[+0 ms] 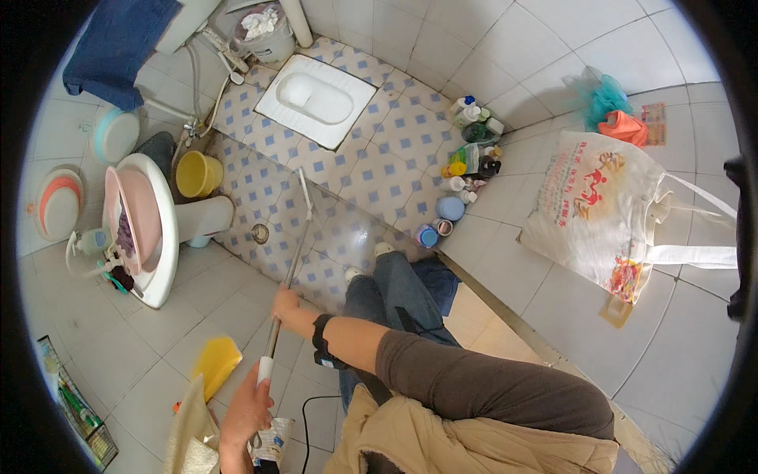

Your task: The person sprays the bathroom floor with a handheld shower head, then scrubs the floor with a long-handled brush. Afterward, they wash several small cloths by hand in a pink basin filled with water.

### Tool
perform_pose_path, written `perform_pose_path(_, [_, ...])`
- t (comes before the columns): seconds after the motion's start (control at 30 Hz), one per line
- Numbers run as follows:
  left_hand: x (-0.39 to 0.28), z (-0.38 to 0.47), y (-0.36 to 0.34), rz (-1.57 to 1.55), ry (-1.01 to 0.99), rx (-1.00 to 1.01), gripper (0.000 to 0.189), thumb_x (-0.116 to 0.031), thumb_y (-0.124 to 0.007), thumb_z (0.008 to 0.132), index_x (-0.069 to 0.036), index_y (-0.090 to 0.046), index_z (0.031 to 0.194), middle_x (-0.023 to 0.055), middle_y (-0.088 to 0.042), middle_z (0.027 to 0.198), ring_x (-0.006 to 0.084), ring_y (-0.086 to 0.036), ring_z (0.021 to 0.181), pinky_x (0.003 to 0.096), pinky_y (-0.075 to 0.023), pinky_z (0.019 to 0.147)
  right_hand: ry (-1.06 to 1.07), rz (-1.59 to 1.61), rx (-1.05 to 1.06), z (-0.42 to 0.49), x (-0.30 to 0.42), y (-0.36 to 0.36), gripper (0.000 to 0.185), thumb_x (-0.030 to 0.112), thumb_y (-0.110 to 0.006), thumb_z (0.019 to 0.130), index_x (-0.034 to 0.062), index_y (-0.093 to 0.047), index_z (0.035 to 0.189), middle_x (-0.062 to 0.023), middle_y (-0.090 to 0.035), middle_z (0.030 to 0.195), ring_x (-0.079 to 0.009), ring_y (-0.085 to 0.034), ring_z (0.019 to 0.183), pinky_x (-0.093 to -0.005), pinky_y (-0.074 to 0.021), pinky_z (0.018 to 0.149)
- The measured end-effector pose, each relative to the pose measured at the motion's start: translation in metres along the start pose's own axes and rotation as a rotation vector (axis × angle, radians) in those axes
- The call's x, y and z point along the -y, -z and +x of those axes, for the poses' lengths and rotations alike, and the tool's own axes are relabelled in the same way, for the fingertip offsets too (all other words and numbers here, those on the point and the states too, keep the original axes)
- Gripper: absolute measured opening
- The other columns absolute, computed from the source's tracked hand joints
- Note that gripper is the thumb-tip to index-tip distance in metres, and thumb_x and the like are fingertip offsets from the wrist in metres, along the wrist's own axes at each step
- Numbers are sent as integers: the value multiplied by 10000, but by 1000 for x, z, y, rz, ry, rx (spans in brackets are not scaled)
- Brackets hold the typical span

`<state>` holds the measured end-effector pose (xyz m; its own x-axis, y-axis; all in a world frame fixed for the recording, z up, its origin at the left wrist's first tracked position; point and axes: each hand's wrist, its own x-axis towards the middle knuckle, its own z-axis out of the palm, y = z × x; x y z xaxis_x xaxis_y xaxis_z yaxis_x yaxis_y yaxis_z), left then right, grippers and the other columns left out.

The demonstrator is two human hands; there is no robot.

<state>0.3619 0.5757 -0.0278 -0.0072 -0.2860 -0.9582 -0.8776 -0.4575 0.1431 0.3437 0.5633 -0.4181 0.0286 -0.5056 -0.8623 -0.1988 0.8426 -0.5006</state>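
Observation:
A long metal pole with a white end grip (298, 249) runs from the lower left of the view up to the tiled floor. Around its white grip my left hand (247, 409) is closed, near the bottom edge. Further along the metal shaft, my right hand (285, 305) holds it; a black strap circles that wrist. At the far end, a narrow white head (304, 185) touches or hovers over the blue-and-white floor (331, 237), below the white squat toilet (317, 102). The floor there looks wet and shiny.
Left stand a washbasin (169, 237) with pink basins, a yellow bucket (199, 173) and a floor drain (260, 233). Bottles (468, 157) line the right wall, below a hanging cloth bag (592, 207). A waste bin (272, 44) stands beyond the toilet. My feet are near the doorway.

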Motion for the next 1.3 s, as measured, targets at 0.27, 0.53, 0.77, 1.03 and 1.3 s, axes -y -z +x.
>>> perform_pose_path(0.27, [-38, 90, -66, -369, -96, 260, 470, -273, -474, 1052, -241, -391, 1514, 9, -504, 696, 77, -398, 445, 243, -369, 420, -238, 970, -415, -17, -66, 195, 562, 459, -427, 1033, -89, -534, 1097, -188, -635, 744, -314, -629, 555, -418, -529, 504])
perform_pose_path(0.53, [-116, 149, -99, -34, -228, 303, 489, -279, -495, 1039, -182, -397, 1508, 14, -492, 675, 95, -431, 440, 262, -384, 414, -284, 1445, -584, 1, -123, 281, 518, 463, -399, 1044, -18, -571, 956, -142, -533, 608, -286, -481, 419, -414, -453, 439])
perform_pose_path(0.77, [-191, 160, -72, 25, -231, 395, 491, -270, -472, 1047, -173, -379, 1519, 10, -501, 694, 99, -419, 430, 268, -384, 408, -213, 824, -668, 52, -128, 318, 436, 394, -514, 1010, -30, -610, 986, -152, -626, 697, -259, -583, 525, -405, -485, 479])
perform_pose_path(1.03, [-143, 153, -71, -33, -109, 392, 472, -289, -455, 1053, -213, -391, 1514, -9, -491, 689, 74, -393, 445, 253, -374, 413, -61, -505, -567, 44, -132, 257, 238, 216, -618, 924, -8, -698, 912, -184, -687, 798, -301, -698, 714, -374, -563, 575])
perform_pose_path(1.3, [-86, 77, -31, -24, 42, 265, 483, -280, -474, 1045, -245, -384, 1518, -16, -484, 673, 79, -401, 454, 259, -374, 416, -551, 1099, -742, -7, -54, 160, 538, 462, -440, 1027, -34, -623, 929, -155, -634, 690, -289, -590, 485, -381, -532, 479])
